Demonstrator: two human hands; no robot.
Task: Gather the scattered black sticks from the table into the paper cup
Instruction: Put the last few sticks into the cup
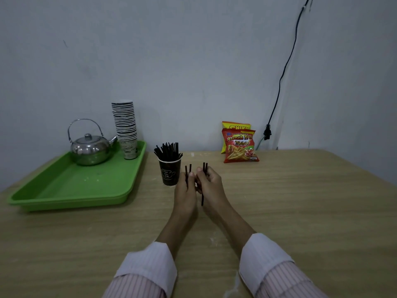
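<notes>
A black paper cup (pixel 169 173) stands on the wooden table, packed with several upright black sticks (pixel 168 151). Just right of the cup, my left hand (pixel 186 191) grips two black sticks (pixel 188 171) that poke up above its fingers. My right hand (pixel 210 186) is beside it, almost touching, and holds a few black sticks (pixel 205 168); one of them hangs down below the palm to the table. No loose sticks show elsewhere on the table.
A green tray (pixel 71 186) at the left carries a steel teapot (pixel 90 148) and a tall stack of paper cups (pixel 125 127). Two snack bags (pixel 239 145) lean on the back wall. A black cable (pixel 285 67) runs down the wall.
</notes>
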